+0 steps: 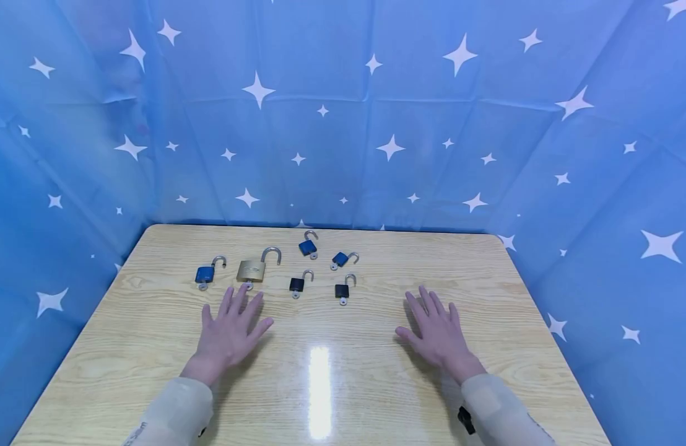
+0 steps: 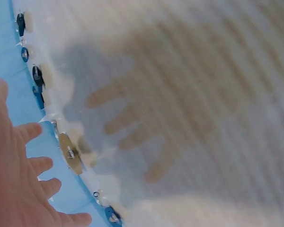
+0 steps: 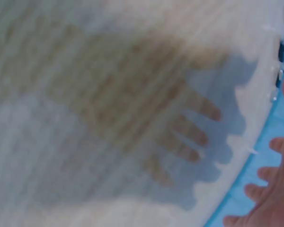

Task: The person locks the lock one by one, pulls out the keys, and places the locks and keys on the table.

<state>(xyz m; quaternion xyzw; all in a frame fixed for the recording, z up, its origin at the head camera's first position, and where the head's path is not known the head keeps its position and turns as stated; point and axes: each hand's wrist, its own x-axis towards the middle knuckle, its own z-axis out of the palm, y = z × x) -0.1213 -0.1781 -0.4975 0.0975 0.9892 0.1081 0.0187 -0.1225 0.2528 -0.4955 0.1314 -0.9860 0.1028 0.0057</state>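
Head view: brass padlock [image 1: 251, 271] on bench [image 1: 432, 396], shackle open, long axis slanting up-right, key end down. Blue padlock [image 1: 205, 274] left of it; two more blue padlocks [image 1: 308, 248], two black padlocks [image 1: 296, 284] right. Left hand [image 1: 226, 337] just below it, right hand [image 1: 440, 337] well right; both hands spread, holding nothing. Left wrist view adds left palm.

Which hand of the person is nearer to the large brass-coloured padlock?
Left. The left hand is on the near side of the large brass-coloured padlock, with fingertips close to it; the right hand is much farther away, to the padlock's right.
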